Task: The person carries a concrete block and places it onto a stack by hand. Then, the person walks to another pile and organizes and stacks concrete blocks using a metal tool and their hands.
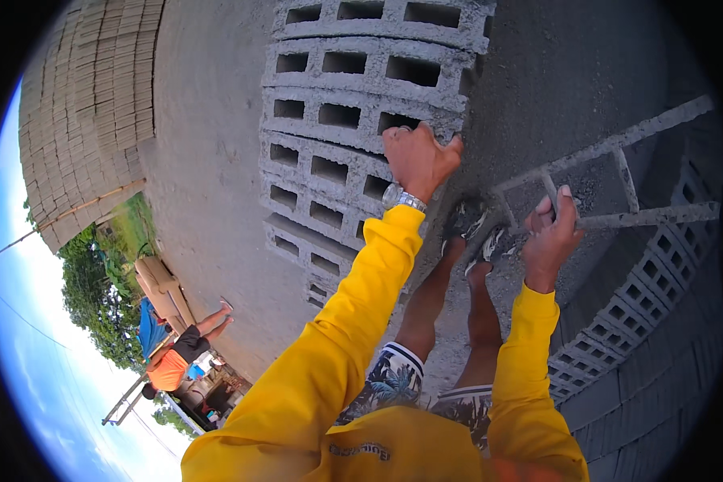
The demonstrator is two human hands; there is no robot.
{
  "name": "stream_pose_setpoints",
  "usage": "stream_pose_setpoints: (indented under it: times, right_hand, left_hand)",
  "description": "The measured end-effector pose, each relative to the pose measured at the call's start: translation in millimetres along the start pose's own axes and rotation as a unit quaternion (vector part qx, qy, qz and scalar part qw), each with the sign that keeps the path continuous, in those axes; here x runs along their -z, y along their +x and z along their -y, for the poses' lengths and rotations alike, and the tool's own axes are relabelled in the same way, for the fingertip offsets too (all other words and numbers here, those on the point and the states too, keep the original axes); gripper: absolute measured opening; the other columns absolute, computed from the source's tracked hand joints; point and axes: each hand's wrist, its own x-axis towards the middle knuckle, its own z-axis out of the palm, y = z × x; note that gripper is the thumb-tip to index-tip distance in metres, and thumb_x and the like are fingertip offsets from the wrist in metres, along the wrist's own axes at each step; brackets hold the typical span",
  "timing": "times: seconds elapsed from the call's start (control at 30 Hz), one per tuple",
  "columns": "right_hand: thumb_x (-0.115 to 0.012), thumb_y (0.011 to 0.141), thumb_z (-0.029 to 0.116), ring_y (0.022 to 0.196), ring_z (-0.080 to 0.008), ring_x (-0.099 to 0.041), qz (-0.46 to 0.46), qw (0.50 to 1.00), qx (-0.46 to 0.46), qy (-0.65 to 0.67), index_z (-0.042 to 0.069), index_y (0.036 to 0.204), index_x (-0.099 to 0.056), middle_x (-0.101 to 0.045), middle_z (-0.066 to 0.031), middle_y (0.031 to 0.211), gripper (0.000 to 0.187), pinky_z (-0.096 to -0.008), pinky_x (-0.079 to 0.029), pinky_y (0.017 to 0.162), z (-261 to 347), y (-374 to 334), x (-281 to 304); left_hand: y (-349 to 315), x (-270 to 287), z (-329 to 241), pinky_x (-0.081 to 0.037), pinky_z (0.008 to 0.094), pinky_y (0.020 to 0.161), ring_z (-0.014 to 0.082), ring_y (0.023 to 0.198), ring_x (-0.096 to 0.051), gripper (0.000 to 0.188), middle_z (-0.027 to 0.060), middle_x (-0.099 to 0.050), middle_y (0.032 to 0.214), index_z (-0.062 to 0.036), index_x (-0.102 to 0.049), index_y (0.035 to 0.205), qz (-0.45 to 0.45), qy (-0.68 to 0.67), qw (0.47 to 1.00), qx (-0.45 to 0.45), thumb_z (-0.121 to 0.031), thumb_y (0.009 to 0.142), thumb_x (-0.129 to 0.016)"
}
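Observation:
My left hand, with a metal watch at the wrist, is closed over the end of a grey hollow concrete block in a row of similar blocks. Its fingertips are hidden at one of the block's holes. To the right, my right hand is curled round a bar of a dusty ladder-like frame; part of the grip is hidden by the hand. The frame has two long rails joined by short rungs.
My feet stand between the block row and the frame. More hollow blocks line the right side. A tall block stack stands far left. Another person in an orange shirt is lower left, near a brown sofa.

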Motion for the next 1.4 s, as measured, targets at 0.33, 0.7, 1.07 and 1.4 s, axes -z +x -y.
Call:
stream_pose_setpoints:
  times: [0.33,0.7,1.07,1.4]
  right_hand:
    - [-0.055,0.095,0.034,0.052,-0.0057,-0.042,0.278,0.919,0.269,-0.071,0.001,0.081,-0.059,-0.049,-0.0016,0.062,0.036,-0.022,-0.033,0.05,83,-67,-158]
    - [-0.043,0.099,0.032,0.046,-0.0072,-0.035,0.498,0.793,0.349,-0.023,0.011,0.065,-0.049,-0.039,0.0015,0.052,0.04,-0.0255,-0.032,0.047,75,-130,-287]
    - [-0.047,0.096,0.039,0.045,-0.0108,-0.036,0.529,0.772,0.351,-0.029,0.004,0.073,-0.054,-0.046,-0.0037,0.057,0.042,-0.0293,-0.034,0.047,87,-132,-309]
    - [-0.052,0.095,0.041,0.052,-0.0076,-0.05,0.459,0.789,0.354,-0.202,0.008,0.066,-0.057,-0.052,0.0006,0.057,0.045,-0.0241,-0.038,0.051,-39,-89,-334]
  left_hand:
    - [-14,5,24,-0.038,0.04,0.086,0.0282,0.078,-0.064,0.041,0.0172,-0.067,0.072,-0.0034,-0.07,0.073,-0.033,-0.126,0.991,-0.042,-0.044,0.07,-0.072]
    - [-21,-13,34,-0.035,0.041,0.09,0.0239,0.085,-0.065,0.027,0.0094,-0.071,0.08,-0.01,-0.073,0.083,0.021,-0.155,0.987,-0.038,-0.036,0.085,-0.066]
    - [-22,-6,38,-0.035,0.0387,0.086,0.0242,0.08,-0.062,0.032,0.0108,-0.067,0.071,-0.0062,-0.068,0.074,-0.021,-0.161,0.986,-0.038,-0.039,0.074,-0.07]
    - [-21,-33,31,-0.038,0.0438,0.094,0.0262,0.1,-0.061,0.026,0.008,-0.068,0.1,-0.012,-0.066,0.102,-0.016,-0.264,0.964,-0.039,-0.032,0.096,-0.051]
